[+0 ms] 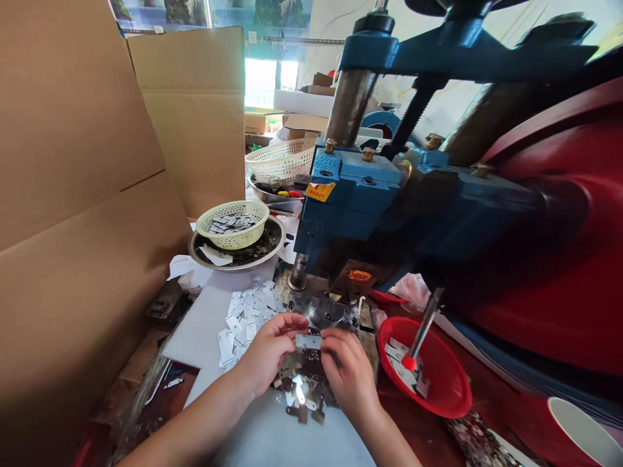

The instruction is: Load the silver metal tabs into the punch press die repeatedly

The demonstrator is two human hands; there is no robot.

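Note:
A small flat metal plate [308,342] with holes spans the gap between my two hands, just in front of the press's metal die [321,312]. Its left end is pinched by my left hand [272,347], fingers closed. My right hand [348,363] grips the other end with bent fingers. Below the plate, small dark and shiny metal pieces [302,414] lie scattered on oily metal and a white surface. To the left of my left hand spreads a loose pile of similar pale metal plates [243,321].
The blue press [348,207] rises over the die, its red wheel [559,227] at right. A red bowl [460,389] holds plates beside a red-tipped lever [423,331]. A cream basket [209,217] rests in a metal basin [280,243]. Tall cardboard [63,214] walls the left.

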